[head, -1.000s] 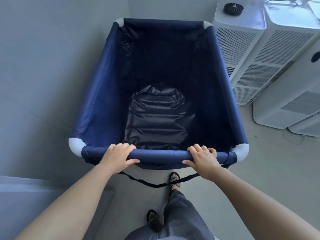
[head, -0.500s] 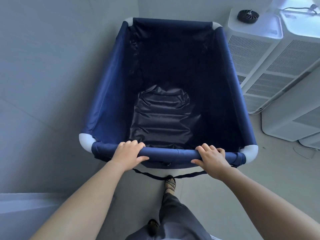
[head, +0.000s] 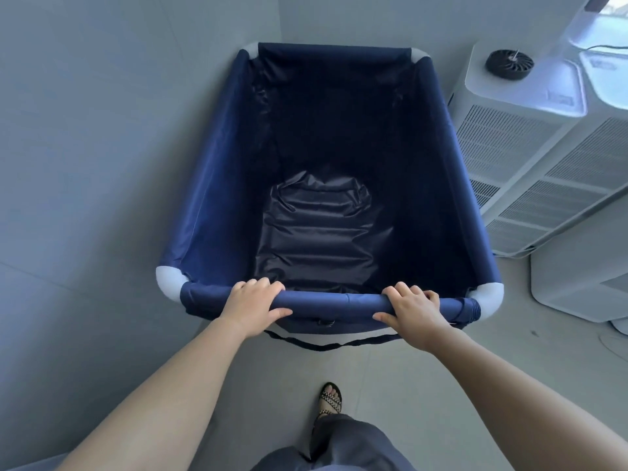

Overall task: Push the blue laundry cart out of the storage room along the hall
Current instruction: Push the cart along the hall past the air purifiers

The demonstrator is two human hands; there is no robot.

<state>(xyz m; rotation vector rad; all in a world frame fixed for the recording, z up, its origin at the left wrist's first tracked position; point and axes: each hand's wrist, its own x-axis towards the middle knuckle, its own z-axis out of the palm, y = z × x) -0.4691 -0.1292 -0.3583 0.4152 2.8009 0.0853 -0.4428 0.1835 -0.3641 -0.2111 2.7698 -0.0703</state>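
**Blue laundry cart at the wall corner**

Blue laundry cart point(head: 217, 185) stands on the floor, far end in the wall corner, white units point(head: 530, 158) just beside its right side. Left hand point(head: 253, 305) and right hand point(head: 413, 309) both wrapped around near rail point(head: 331, 300).

- Both forearms are bare from the lower frame edge to the wrists; no sleeve, watch, bracelet or ring shows on either.
- The left hand point(head: 253, 307) is bare, with short, unpainted nails as far as can be told.
- The right hand point(head: 413, 314) is likewise bare and ungloved.
- Loose grey trousers point(head: 343, 447) of smooth, slightly shiny fabric hang in soft folds at the bottom edge of the view.
- One foot wears an open-toed sandal point(head: 329, 401) with dark straps patterned in small pale studs or weave; the toes show at its front.
- The other foot is hidden.
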